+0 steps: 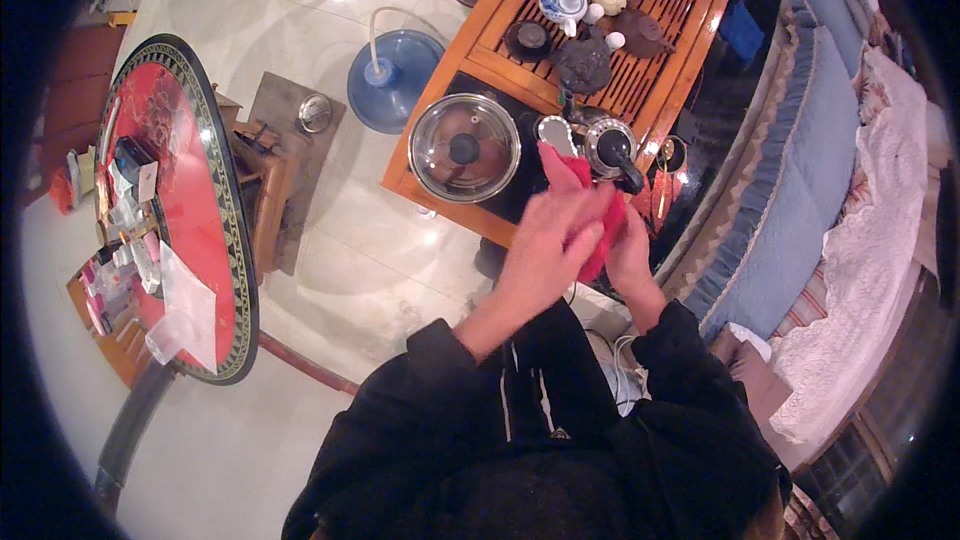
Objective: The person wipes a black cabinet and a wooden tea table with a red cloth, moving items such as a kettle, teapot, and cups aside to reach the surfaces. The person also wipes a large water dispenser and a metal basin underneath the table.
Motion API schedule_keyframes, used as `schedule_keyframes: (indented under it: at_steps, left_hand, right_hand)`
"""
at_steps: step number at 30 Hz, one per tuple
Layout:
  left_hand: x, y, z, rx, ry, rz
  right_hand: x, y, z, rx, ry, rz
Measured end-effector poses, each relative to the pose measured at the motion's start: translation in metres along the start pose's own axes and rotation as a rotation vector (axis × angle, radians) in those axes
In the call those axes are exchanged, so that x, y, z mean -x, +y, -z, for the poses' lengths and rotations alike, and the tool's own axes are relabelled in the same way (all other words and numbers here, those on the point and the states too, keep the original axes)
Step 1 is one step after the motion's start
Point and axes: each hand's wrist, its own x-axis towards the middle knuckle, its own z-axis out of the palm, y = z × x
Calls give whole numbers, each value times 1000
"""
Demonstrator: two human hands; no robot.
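Observation:
A red cloth [595,264] is bunched between my two hands, above the near edge of the wooden tea table. My left hand [553,240] lies across its left side, with the fingers blurred. On the right, my right hand [634,255] grips the cloth, its fingers partly covered. Whether the cloth wraps anything cannot be seen. Just beyond the hands stands a metal kettle [600,141] with a black lid knob and handle. A shiny metal-rimmed plate [556,133] is next to it. Left of my hands sits a pot with a glass lid [465,148].
Slatted tea tray [517,64] holds dark teapots [583,64], a blue-and-white pitcher [562,1] and small figures. Blue water jug [394,82] stands on the floor. A red oval table [196,180] carries clutter at left. At right runs a blue-covered sofa [780,187].

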Motion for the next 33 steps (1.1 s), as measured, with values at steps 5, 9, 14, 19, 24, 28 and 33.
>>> schedule_keyframes:
  at_steps: [5,9,14,19,24,28,33]
  left_hand:
    - [-61,-32,2,-347,196,-74]
    - [-48,-43,-23,-518,184,-90]
    - [3,-40,-44,-532,60,-203]
    - [-34,-33,1,8,208,60]
    - [-93,-37,39,-166,183,155]
    - [-131,-41,48,-484,-263,206]
    - [-176,-73,40,-645,-568,237]
  right_hand:
    - [-5,13,2,103,-80,-60]
    - [1,6,-13,179,-2,15]
    - [1,18,-6,61,48,86]
    - [-8,21,17,217,-72,-44]
    - [-11,19,5,228,-71,-8]
    - [-11,23,6,186,-18,-3]
    - [-10,16,3,216,-20,-33]
